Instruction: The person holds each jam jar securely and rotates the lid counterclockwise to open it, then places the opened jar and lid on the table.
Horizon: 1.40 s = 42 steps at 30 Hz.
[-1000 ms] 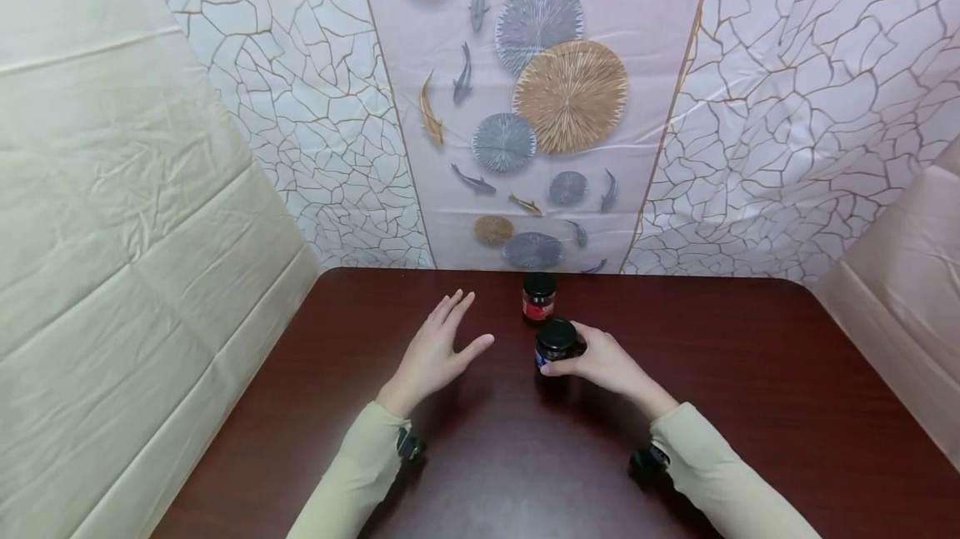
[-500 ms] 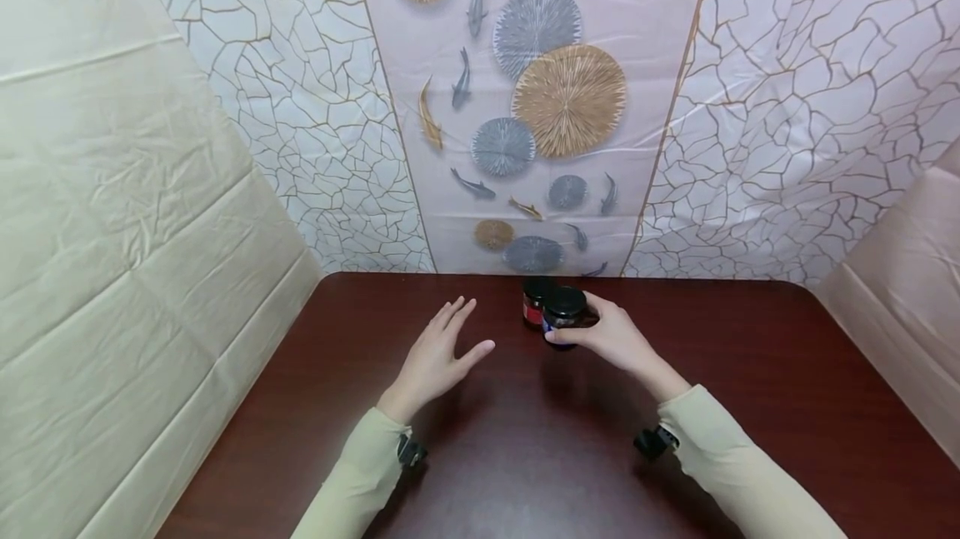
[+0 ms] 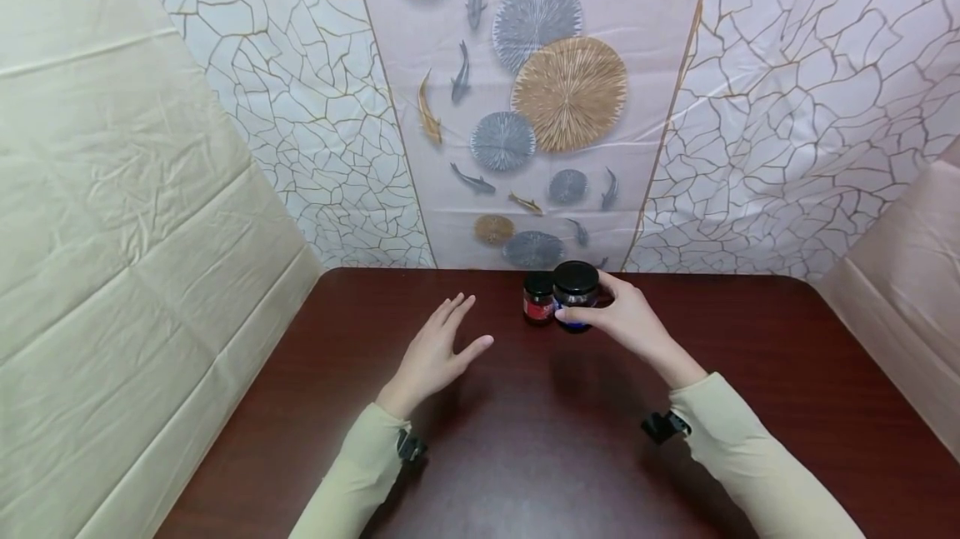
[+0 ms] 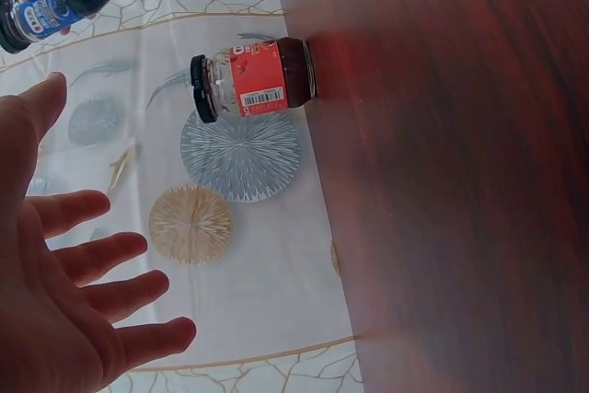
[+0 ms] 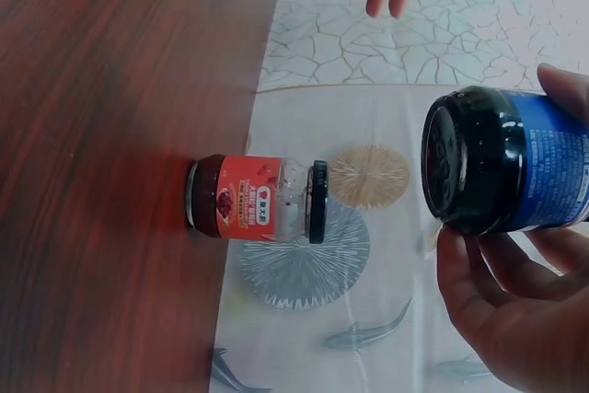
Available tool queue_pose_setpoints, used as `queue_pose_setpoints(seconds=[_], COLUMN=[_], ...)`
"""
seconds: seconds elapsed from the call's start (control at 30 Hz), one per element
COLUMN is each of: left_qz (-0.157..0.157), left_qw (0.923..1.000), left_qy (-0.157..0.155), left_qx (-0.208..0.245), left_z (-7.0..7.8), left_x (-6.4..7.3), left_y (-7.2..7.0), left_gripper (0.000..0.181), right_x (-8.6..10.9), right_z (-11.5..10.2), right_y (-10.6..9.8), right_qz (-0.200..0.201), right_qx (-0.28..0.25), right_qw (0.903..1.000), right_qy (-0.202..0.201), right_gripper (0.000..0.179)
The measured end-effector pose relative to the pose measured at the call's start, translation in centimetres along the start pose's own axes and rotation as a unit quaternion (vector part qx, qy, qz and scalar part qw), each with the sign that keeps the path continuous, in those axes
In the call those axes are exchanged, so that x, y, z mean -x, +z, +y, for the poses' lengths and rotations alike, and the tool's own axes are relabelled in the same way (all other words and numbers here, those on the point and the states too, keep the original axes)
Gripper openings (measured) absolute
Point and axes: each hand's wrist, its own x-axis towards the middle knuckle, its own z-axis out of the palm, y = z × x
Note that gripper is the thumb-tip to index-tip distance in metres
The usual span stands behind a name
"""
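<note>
A glass jar with a blue label and black lid (image 3: 576, 279) is gripped by my right hand (image 3: 637, 324), thumb on the near side and fingers behind it. The right wrist view shows this blue-labelled jar (image 5: 497, 161) lifted clear of the table, its dark base facing the camera. Just left of it in the head view, a red-labelled jar (image 3: 538, 299) with a black lid stands upright at the back of the table; dark contents fill its lower part (image 4: 296, 73). My left hand (image 3: 431, 356) hovers to the left, fingers spread, holding nothing.
The dark reddish-brown table (image 3: 480, 456) reaches back to a patterned cloth backdrop (image 3: 525, 106) with fish and round motifs. Cream cloth (image 3: 135, 231) hangs along the left side. Each wrist carries a small black camera (image 3: 663, 426).
My right hand has raised the blue-labelled jar and carried it away from me and slightly right, beside the red-labelled jar. The left hand stays almost still.
</note>
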Motion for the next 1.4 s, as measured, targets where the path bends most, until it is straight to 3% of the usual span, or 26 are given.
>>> queue_pose_setpoints(seconds=[0.43,0.93,1.13,1.4], left_qz=[-0.017,-0.009,-0.005,0.015], left_qw=[0.9998,0.9998,0.9991,0.9974], left_qy=[-0.013,-0.003,0.004,0.04], left_qx=[0.004,0.019,0.042,0.058], left_z=[0.1,0.4,1.4,4.4], left_x=[0.0,0.2,0.1,-1.0], left_y=[0.1,0.0,-0.1,-1.1], left_gripper=[0.076,0.075,0.071,0.069], right_x=[0.5,1.1,1.6,2.3], right_z=[-0.8,-1.1,-0.9,-0.9], right_y=[-0.3,-0.3,-0.1,0.4], right_qz=[-0.015,-0.023,-0.031,-0.042], right_qx=[0.001,0.002,0.003,-0.009], right_qw=[0.9999,0.9997,0.9993,0.9989], right_qy=[-0.007,-0.011,-0.019,-0.017], right_gripper=[0.067,0.071,0.071,0.072])
